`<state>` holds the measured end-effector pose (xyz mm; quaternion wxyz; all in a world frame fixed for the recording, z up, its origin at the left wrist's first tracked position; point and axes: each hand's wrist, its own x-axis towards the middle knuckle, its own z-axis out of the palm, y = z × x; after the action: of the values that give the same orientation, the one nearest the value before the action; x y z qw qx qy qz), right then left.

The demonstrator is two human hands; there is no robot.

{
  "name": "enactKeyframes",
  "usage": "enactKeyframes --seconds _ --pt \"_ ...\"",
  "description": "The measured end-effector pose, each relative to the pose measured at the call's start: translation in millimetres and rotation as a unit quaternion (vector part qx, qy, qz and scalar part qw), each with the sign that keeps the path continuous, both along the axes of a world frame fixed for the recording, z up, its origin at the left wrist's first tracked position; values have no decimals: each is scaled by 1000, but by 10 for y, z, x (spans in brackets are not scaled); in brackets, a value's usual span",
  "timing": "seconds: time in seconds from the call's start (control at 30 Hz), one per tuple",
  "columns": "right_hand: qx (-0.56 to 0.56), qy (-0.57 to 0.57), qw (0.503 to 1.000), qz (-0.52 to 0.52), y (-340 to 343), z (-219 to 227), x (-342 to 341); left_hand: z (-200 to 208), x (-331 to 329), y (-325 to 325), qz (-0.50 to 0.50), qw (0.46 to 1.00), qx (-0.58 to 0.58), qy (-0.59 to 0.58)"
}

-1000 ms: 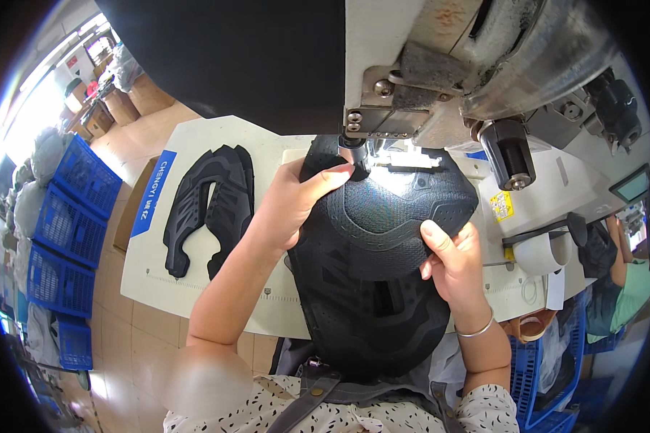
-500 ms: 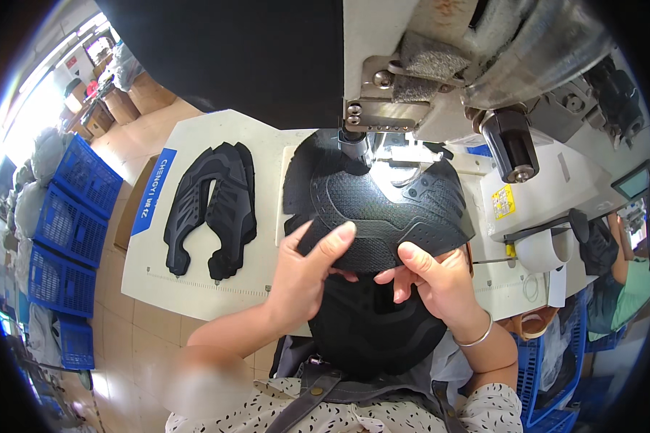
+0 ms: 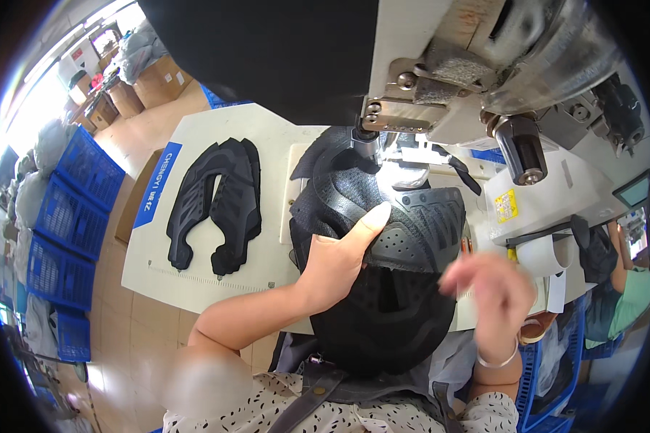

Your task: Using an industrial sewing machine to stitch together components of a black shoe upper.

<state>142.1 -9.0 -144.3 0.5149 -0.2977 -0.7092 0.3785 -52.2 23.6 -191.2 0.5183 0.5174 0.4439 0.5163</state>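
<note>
Black textured panel (image 3: 426,224) lies under the head of the sewing machine (image 3: 390,72), its far part beneath the lit presser foot (image 3: 419,155) and its near edge bowed toward the person. The left hand (image 3: 339,263) is the nearer one: its thumb presses on the panel's top face, aimed up and rightward at the bright spot, and its other fingers are hidden below, so the panel appears pinched. From the right hand (image 3: 495,296), the panel lies up and to the left; those fingers are bent and blurred, with nothing visible in them, and whether they touch any edge I cannot tell. As far as the folded shape shows, its long axis seems to run from machine to body. Leftward, bare counter (image 3: 274,180) leaves room before the dark U-shaped pieces (image 3: 231,180); nearer the body, more dark pieces (image 3: 383,339) hang just below the near edge.
</note>
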Motion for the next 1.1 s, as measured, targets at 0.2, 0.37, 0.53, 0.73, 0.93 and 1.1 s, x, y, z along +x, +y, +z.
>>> enactKeyframes --seconds 0.2,0.37,0.53,0.73,0.93,1.1 --pt "19 -113 984 -138 781 -327 167 69 41 -1 13 974 -58 -219" --pt "-218 110 970 9 875 -282 227 48 47 51 22 983 -40 -179" --pt "-163 80 983 -7 877 -119 203 -3 14 98 14 989 37 -140" --pt "-155 93 983 -17 908 -144 203 73 47 120 35 985 50 -161" --pt "-139 81 987 -24 924 -154 186 164 14 109 39 987 -44 -147" --pt "-149 90 984 -29 895 -172 167 239 -9 113 46 987 -74 -132"
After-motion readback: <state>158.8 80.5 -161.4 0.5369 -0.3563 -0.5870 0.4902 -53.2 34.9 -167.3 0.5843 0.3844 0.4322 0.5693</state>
